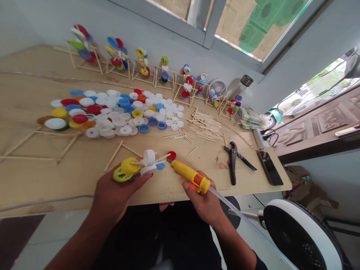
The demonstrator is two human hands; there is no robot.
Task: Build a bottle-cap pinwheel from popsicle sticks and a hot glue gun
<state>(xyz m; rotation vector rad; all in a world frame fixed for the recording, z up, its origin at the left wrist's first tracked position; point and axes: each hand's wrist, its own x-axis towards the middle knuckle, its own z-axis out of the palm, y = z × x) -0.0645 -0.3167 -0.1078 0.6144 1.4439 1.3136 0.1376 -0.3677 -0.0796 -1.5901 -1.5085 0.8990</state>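
My left hand (118, 191) is closed around a bottle-cap wheel (131, 167), a cluster of yellow, green, white and blue caps on thin wooden sticks. My right hand (204, 198) grips a yellow hot glue gun (187, 174), a clear glue stick (239, 213) trailing from its back end and a small red light glowing on it. The gun's nozzle points left, close to the stick ends and a red cap (171, 155) beside them. Whether the nozzle touches the sticks, I cannot tell.
Loose bottle caps (112, 112) and cut wooden sticks (205, 125) cover the table's middle. Several stick stands with cap wheels (118, 56) line the wall. To the right lie black cutters (234, 161) and a phone (270, 167). A fan (298, 232) stands at the lower right.
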